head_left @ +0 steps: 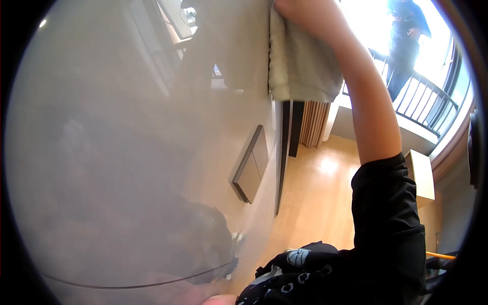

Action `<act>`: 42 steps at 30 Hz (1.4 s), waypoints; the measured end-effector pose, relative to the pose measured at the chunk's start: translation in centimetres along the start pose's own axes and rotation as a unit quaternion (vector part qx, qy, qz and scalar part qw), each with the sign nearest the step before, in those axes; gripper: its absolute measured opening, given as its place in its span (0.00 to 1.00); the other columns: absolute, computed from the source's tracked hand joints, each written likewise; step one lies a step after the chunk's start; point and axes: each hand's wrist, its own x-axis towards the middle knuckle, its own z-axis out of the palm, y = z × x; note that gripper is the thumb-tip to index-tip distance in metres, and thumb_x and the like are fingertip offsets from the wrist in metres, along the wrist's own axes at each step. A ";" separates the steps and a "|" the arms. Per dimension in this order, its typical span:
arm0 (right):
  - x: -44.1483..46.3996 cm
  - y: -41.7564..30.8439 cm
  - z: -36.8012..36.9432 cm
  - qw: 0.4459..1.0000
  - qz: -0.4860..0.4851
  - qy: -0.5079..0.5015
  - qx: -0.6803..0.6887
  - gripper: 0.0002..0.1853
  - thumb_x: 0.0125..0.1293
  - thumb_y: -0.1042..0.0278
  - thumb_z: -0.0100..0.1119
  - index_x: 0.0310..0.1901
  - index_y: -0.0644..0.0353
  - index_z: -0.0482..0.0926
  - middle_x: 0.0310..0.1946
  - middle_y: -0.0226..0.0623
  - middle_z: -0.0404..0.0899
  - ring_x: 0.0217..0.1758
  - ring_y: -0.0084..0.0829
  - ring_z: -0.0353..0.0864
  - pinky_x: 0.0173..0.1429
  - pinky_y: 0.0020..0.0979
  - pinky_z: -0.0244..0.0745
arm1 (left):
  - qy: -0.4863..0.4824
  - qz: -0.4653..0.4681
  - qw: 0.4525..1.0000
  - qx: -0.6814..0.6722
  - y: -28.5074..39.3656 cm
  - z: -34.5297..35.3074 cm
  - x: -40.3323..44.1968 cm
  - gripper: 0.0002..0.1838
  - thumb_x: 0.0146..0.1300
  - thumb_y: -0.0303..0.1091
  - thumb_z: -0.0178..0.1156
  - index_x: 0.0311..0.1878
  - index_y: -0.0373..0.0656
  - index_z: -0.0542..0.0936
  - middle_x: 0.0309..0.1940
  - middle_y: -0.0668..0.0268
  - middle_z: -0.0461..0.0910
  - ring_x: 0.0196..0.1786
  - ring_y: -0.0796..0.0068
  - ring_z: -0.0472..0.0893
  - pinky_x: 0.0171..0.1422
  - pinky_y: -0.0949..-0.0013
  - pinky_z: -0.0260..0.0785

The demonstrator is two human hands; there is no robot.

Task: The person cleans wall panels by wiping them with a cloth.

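High at the top edge, my right hand (300, 12) grips a pale grey-beige cloth (305, 68). The cloth hangs down from the hand along the edge of a glossy grey wall surface (127, 152); part of the hand is cut off by the frame. My right arm in a black sleeve reaches up to it. At the bottom edge a sliver of skin, apparently my left hand (221, 300), shows close to the wall surface, its fingers out of sight.
A two-part switch plate (251, 168) sits on the wall. To the right are a wooden floor (317, 188), a pleated curtain (314, 123), a light wooden cabinet (421, 178) and a balcony railing (424, 99). Another person (404, 46) stands by the bright window.
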 end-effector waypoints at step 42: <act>-58.4 0.0 6.2 0.859 0.103 -0.502 0.025 0.11 0.70 0.57 0.55 0.35 0.55 0.77 0.33 0.47 0.83 0.35 0.55 0.82 0.36 0.52 0.76 | -0.242 -0.110 0.960 0.092 -11.0 -5.4 -0.4 0.07 0.58 0.34 0.63 0.35 0.51 0.73 0.27 0.76 0.73 0.24 0.75 0.71 0.30 0.69 0.61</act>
